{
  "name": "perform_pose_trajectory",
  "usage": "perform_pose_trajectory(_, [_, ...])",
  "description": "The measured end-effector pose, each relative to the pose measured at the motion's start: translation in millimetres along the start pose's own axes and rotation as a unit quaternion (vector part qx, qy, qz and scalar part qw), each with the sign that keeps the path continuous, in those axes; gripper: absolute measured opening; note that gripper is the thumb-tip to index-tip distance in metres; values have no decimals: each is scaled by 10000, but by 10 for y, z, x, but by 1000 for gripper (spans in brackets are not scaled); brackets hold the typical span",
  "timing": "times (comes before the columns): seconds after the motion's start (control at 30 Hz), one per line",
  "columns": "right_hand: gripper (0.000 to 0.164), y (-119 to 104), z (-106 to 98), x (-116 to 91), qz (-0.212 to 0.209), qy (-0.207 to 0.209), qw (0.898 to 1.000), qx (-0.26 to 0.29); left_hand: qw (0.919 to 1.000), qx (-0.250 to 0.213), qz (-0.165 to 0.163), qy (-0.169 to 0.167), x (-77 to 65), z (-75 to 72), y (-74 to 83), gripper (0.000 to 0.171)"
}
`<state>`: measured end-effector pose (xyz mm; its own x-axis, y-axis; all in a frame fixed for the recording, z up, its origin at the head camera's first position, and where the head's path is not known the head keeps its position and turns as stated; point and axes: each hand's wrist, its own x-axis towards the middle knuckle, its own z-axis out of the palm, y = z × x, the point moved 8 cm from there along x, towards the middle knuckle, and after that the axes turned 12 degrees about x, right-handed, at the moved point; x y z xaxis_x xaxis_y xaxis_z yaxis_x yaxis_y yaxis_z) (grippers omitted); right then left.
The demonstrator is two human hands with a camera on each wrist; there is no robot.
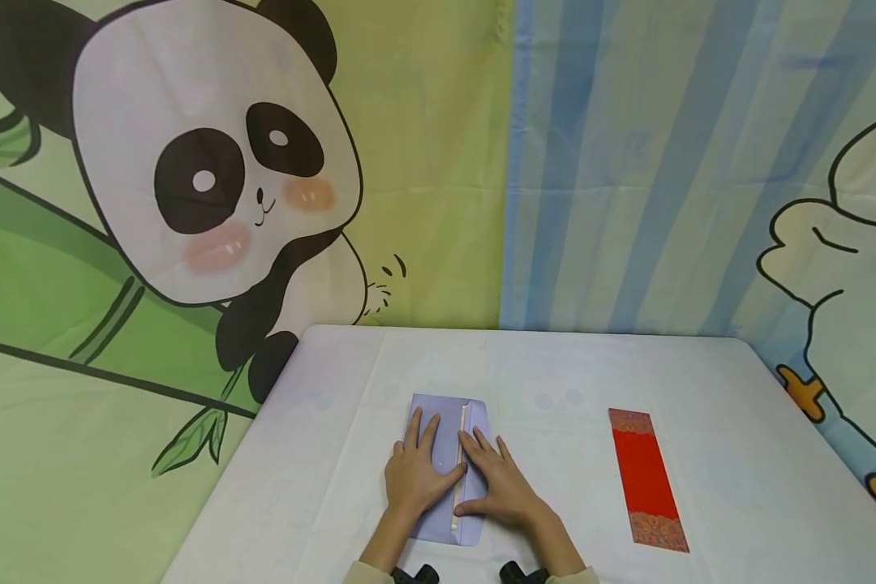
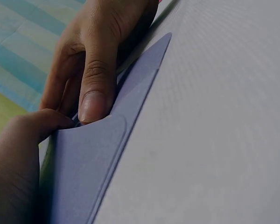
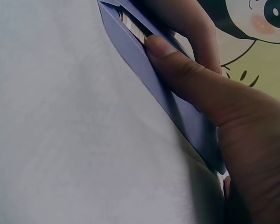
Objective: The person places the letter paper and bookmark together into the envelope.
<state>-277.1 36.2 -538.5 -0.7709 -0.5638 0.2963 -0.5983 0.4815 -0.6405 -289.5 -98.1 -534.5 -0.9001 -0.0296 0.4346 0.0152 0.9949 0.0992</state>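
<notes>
A lavender paper envelope (image 1: pixel 438 523) lies lengthwise on the white table, with a fold along its right side. A narrow cream strip (image 1: pixel 464 418) shows along that fold; in the right wrist view, pale contents (image 2: pixel 79 122) cannot be made out clearly from the left side. My left hand (image 1: pixel 418 474) rests on the envelope's left part, fingers spread and mostly straight, thumb reaching toward the strip. On the right side, my right hand (image 1: pixel 507 487) touches the folded edge with extended fingers, its thumb (image 3: pixel 161 49) pressing beside the gap.
A red paper strip with patterned ends (image 1: pixel 646 478) lies to the right on the white table (image 1: pixel 555 381). Behind the table hangs a curtain with a panda print (image 1: pixel 212 162). Two small black objects (image 1: pixel 521 573) show at the near edge.
</notes>
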Motion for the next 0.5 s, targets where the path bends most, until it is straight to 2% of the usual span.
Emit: perform_pose_trajectory(0.5, [105, -78, -29, 23, -220, 51, 9997, -40, 10000, -29, 21, 37, 0, -30, 9, 89])
